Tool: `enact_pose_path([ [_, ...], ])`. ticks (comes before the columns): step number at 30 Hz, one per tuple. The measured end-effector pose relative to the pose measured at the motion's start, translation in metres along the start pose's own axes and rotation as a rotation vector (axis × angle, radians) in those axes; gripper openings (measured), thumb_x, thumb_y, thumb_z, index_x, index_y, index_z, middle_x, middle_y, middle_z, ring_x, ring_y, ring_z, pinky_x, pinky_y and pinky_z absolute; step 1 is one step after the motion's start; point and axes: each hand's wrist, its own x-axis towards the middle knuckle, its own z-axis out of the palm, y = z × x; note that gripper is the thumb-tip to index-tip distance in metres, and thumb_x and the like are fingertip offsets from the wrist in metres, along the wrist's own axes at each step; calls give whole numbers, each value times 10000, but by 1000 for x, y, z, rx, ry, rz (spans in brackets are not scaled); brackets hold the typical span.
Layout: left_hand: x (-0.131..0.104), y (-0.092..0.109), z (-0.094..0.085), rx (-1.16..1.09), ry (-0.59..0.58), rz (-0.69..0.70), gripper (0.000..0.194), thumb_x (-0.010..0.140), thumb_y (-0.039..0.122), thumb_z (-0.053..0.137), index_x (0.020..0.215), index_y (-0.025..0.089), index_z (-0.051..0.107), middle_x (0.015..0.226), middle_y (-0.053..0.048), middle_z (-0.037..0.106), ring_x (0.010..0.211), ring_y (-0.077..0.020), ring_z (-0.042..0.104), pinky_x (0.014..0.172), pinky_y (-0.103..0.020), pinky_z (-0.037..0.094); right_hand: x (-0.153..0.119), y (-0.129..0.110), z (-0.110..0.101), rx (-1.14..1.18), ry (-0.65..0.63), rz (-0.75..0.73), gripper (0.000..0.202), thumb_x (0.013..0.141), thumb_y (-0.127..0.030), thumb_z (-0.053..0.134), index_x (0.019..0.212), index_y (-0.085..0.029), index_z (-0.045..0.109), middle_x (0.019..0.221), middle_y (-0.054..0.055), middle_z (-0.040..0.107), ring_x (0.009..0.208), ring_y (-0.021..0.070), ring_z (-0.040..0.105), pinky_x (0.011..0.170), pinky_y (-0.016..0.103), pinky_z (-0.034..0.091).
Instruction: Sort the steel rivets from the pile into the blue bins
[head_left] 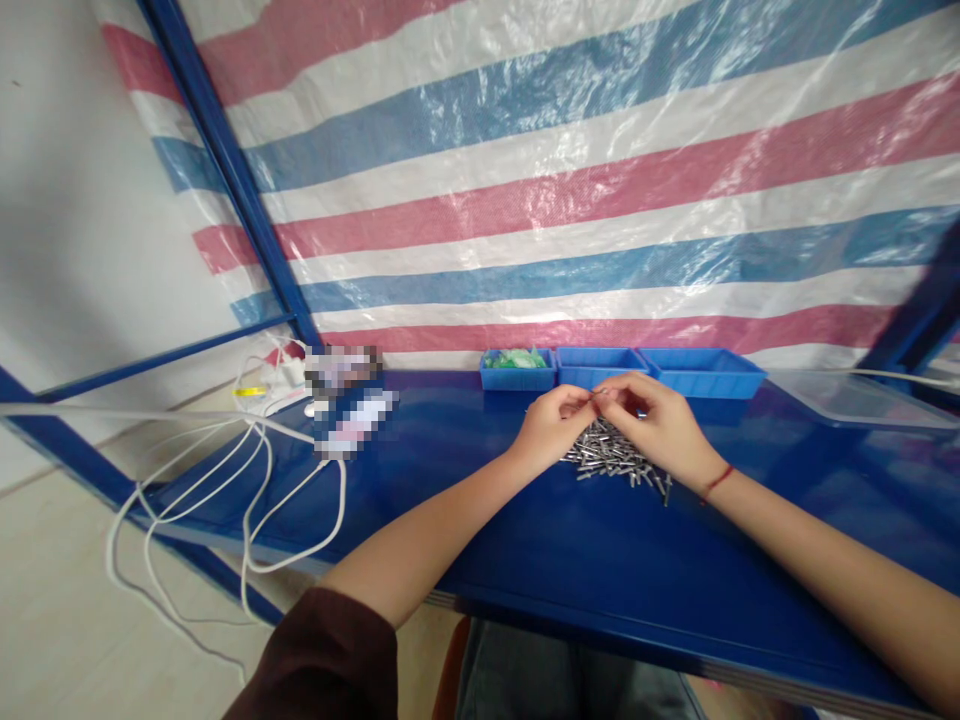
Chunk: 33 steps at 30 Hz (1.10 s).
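Several small metal pieces (611,455) lie in a loose pile on the blue table (555,545). Over the back of the pile, my left hand (553,425) and my right hand (652,415) meet at the fingertips. Both hands are closed in a pinch; whatever is between their fingers is too small to make out. A thin red string circles my right wrist. Behind the hands stand a blue bin (517,377) with green material inside, a middle blue bin (600,357) partly hidden by my right hand, and a wider blue bin (705,375) to the right.
White cables (262,480) loop over the table's left end and hang toward the floor. Near them are blurred-out items (356,420) and a white plug strip (289,375). A clear plastic sheet or lid (855,397) lies at the right. Striped sheeting (562,190) hangs behind.
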Motion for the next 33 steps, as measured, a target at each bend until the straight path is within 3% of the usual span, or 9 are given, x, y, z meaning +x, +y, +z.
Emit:
enact_pose_path([
  [8, 5, 7, -11, 116, 50, -81, 224, 807, 307, 583, 965, 153, 622, 911, -48, 677, 805, -137, 625, 795, -276, 488, 4, 14, 5, 205, -32, 242, 308, 772, -480, 571, 768, -183, 657, 698, 34, 646, 637, 169, 567, 586, 295, 445],
  [11, 9, 7, -24, 301, 108, -115, 252, 821, 287, 551, 1031, 161, 608, 915, -46, 671, 779, -142, 622, 800, -290, 486, 16, 29, 2, 60, 33, 262, 333, 775, -491, 559, 743, -177, 665, 683, 41, 654, 622, 176, 565, 574, 295, 426],
  [16, 16, -2, -54, 610, 71, 36, 184, 812, 207, 513, 937, 161, 640, 943, -54, 666, 870, -166, 615, 866, -302, 465, 57, 64, 2, -275, 131, 310, 313, 805, -416, 533, 749, -151, 689, 714, 92, 688, 681, 221, 617, 646, 324, 428],
  [21, 17, -7, -67, 802, -43, 91, 209, 802, 170, 486, 908, 186, 666, 960, -39, 654, 938, -171, 596, 903, -307, 456, 82, 80, 17, -535, 46, 408, 319, 803, -399, 530, 903, -154, 707, 868, 122, 706, 833, 283, 636, 701, 361, 435],
  [23, 17, -6, -67, 852, -130, 118, 217, 791, 163, 490, 893, 198, 678, 977, -33, 649, 954, -170, 590, 917, -304, 450, 77, 80, 21, -586, 27, 406, 324, 813, -395, 506, 947, -170, 697, 871, 108, 703, 836, 284, 634, 699, 367, 435],
  [29, 10, 0, -59, 975, -288, 173, 172, 771, 247, 550, 848, 232, 702, 974, -32, 644, 935, -188, 574, 915, -329, 439, 32, 69, 17, -488, -87, 173, 265, 792, -307, 476, 900, -180, 682, 837, 73, 690, 767, 223, 617, 712, 342, 448],
  [33, 5, 1, -47, 991, -354, 198, 219, 845, 315, 502, 919, 268, 703, 997, -23, 649, 925, -187, 569, 873, -332, 446, 16, 59, 10, -259, -98, 276, 243, 761, -325, 495, 823, -179, 680, 821, 65, 701, 728, 211, 623, 711, 346, 469],
])
